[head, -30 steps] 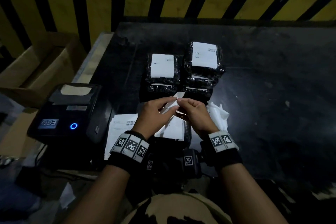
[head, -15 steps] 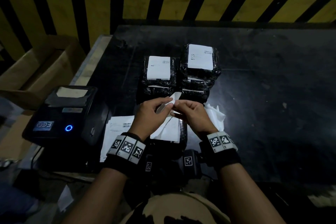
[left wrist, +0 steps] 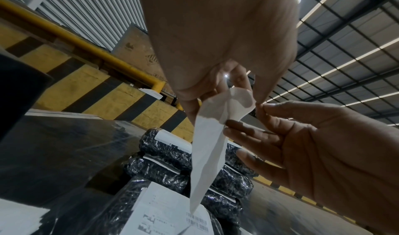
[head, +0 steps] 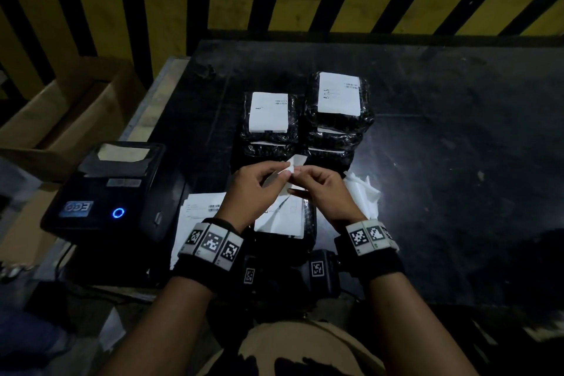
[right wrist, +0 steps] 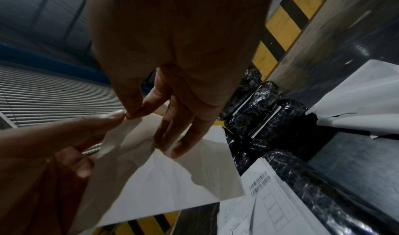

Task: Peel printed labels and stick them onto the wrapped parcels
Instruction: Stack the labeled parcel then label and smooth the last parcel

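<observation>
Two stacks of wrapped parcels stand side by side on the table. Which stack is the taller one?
The right stack is taller: its labelled top parcel sits higher than the top of the left stack.

Your left hand (head: 254,189) and right hand (head: 323,192) meeting fingertip to fingertip, both pinching, forearms converging.

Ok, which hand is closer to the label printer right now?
Left. The left hand is over the table's near middle, on the side toward the printer, pinching the label. The right hand pinches the same label from the far side.
</observation>
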The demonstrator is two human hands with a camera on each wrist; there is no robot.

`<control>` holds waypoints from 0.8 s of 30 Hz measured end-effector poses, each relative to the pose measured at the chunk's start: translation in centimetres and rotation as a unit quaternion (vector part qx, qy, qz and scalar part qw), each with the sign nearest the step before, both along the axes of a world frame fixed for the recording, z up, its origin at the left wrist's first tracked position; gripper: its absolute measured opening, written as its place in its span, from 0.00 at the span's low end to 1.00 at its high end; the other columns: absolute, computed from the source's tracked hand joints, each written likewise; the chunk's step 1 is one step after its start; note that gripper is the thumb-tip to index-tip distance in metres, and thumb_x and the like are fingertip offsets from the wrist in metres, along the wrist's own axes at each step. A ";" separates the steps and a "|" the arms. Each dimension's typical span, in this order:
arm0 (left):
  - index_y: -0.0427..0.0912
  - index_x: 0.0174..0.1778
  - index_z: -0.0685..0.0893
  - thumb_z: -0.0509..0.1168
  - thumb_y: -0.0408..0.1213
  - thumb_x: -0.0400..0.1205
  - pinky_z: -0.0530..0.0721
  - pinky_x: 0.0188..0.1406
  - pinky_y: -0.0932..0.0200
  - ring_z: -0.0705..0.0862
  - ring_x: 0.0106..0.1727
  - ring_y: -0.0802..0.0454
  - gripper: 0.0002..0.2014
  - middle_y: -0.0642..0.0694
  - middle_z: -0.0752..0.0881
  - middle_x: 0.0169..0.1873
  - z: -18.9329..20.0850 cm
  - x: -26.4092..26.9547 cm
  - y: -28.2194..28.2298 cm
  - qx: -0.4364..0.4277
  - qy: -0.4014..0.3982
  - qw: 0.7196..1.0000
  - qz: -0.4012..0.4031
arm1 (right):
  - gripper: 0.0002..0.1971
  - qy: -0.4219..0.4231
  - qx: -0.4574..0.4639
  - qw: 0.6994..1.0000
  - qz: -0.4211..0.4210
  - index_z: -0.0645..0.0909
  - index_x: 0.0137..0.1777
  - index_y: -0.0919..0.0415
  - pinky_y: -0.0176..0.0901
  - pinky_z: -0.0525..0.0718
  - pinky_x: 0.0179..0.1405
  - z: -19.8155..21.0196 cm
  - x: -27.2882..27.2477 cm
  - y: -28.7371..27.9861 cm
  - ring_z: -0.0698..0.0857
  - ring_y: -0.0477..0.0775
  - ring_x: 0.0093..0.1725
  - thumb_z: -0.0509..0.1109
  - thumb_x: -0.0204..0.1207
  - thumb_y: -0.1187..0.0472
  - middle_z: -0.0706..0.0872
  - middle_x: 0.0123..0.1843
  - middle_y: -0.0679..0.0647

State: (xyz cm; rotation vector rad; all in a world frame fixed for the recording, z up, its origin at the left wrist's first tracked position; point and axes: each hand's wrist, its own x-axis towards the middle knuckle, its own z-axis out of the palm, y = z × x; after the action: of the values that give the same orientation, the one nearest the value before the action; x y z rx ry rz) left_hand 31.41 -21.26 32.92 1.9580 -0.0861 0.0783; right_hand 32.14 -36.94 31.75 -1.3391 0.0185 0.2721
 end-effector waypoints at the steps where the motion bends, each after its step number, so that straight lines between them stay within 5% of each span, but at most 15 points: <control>1: 0.49 0.56 0.89 0.70 0.40 0.80 0.83 0.65 0.54 0.85 0.59 0.64 0.10 0.56 0.90 0.53 0.1 0.0 0.0 0.001 -0.001 1.000 -0.001 | 0.07 0.000 0.003 1.000 0.004 0.84 0.52 0.71 0.53 0.86 0.60 0.0 0.0 0.0 0.88 0.54 0.53 0.65 0.82 0.69 0.88 0.50 0.63; 5: 0.50 0.56 0.89 0.71 0.40 0.79 0.83 0.65 0.54 0.85 0.59 0.64 0.10 0.57 0.90 0.52 0.1 0.1 0.1 -0.001 -0.002 1.000 -0.003 | 0.09 0.010 0.030 0.999 0.006 0.85 0.44 0.65 0.54 0.85 0.59 0.1 0.2 -0.1 0.89 0.52 0.50 0.64 0.82 0.70 0.90 0.45 0.58; 14: 0.50 0.55 0.90 0.71 0.40 0.79 0.83 0.64 0.54 0.86 0.58 0.63 0.09 0.56 0.90 0.51 0.2 -0.1 0.1 -0.002 0.007 1.000 -0.009 | 0.07 -0.027 -0.004 0.999 0.018 0.84 0.46 0.65 0.47 0.87 0.55 -0.3 0.0 -0.2 0.88 0.48 0.50 0.65 0.82 0.69 0.88 0.46 0.58; 18: 0.47 0.51 0.90 0.71 0.36 0.80 0.85 0.58 0.61 0.88 0.51 0.64 0.07 0.57 0.91 0.46 0.9 -0.4 -0.2 -0.014 0.002 1.000 -0.017 | 0.08 -0.060 -0.052 0.996 0.030 0.85 0.46 0.57 0.42 0.85 0.51 -0.6 0.2 -0.3 0.85 0.49 0.48 0.65 0.83 0.66 0.86 0.44 0.54; 24: 0.45 0.45 0.91 0.72 0.38 0.78 0.85 0.50 0.67 0.89 0.46 0.63 0.03 0.55 0.91 0.41 1.2 -0.5 -0.3 -0.002 -0.011 1.000 -0.008 | 0.07 -0.099 -0.098 0.990 0.025 0.85 0.48 0.59 0.46 0.84 0.51 -0.6 0.2 -0.4 0.83 0.52 0.46 0.65 0.84 0.64 0.86 0.45 0.57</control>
State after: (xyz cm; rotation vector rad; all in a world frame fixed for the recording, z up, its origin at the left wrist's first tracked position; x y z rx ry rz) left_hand 30.92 -21.54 34.15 1.9526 -0.1169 0.0900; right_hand 32.36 -37.31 31.11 -1.5595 -0.1579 0.1823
